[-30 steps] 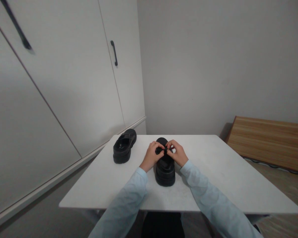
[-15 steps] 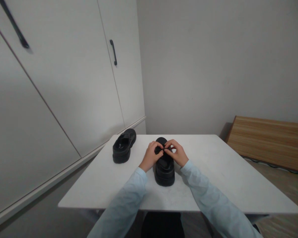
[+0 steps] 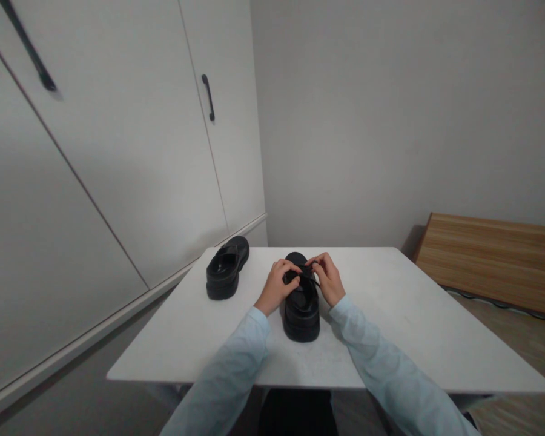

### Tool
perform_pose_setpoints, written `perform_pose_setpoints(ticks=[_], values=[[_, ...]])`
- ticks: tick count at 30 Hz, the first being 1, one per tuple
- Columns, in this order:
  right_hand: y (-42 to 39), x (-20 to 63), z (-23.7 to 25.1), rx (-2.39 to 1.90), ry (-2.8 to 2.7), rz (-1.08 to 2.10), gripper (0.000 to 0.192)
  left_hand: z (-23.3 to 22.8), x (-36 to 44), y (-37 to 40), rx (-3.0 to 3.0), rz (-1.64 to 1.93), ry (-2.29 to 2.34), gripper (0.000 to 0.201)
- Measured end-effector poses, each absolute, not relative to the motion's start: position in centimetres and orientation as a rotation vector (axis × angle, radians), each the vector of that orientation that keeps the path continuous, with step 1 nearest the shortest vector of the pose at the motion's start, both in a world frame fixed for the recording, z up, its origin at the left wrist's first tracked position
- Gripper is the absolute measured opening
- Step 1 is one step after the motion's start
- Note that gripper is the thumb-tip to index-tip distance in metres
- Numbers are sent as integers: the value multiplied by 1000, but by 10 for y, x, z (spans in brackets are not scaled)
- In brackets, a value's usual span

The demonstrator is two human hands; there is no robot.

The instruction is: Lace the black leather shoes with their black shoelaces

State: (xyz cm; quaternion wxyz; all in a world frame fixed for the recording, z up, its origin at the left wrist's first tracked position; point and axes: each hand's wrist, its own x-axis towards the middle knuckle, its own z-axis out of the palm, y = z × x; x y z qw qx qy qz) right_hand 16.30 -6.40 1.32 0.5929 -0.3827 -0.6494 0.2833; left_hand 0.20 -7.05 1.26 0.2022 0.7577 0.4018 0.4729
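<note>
A black shoe [image 3: 301, 318] rests sole down in front of me, its toe pointing away. Over its front, my left hand [image 3: 280, 283] is closed, thumb and fingers pinching a black shoelace near the middle of the shoe. My right hand [image 3: 327, 278] pinches another stretch of the black shoelace [image 3: 312, 277] at the shoe's right side, and the lace spans between the hands. Fingers cover part of the laced area. To the left stands a second black shoe [image 3: 222, 281], apart from both hands.
Both shoes are on a white table [image 3: 390, 345]. A white cabinet [image 3: 118, 151] with black handles runs along the left, and a grey wall [image 3: 390, 121] rises behind. At the right leans a wood-grain panel [image 3: 495, 260].
My right hand has moved slightly away from the left, drawing out a visible length of lace. My left hand and both shoes keep their places.
</note>
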Motion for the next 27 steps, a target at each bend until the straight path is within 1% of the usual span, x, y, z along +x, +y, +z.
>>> perform_pose_setpoints(ticks=[6, 11, 18, 21, 24, 27], values=[[-65, 162, 10, -857, -1497, 639, 8, 11, 3, -70, 2063, 1359, 1091, 10], [-67, 159, 10, -790, -1395, 722, 7, 10, 3, -70, 2036, 1340, 1098, 10], [-69, 165, 24, -651, -1124, 879, 10, 13, 2, -72, 2023, 1325, 1090, 11], [-68, 170, 29, -612, -1097, 966, 19, 15, 2, -76, 2061, 1280, 1111, 12], [-69, 175, 34, -607, -1103, 1078, 36, 18, 1, -79, 2120, 1225, 1091, 14], [-71, 178, 39, -580, -1151, 1190, 53, 18, 2, -81, 2161, 1195, 1091, 21]])
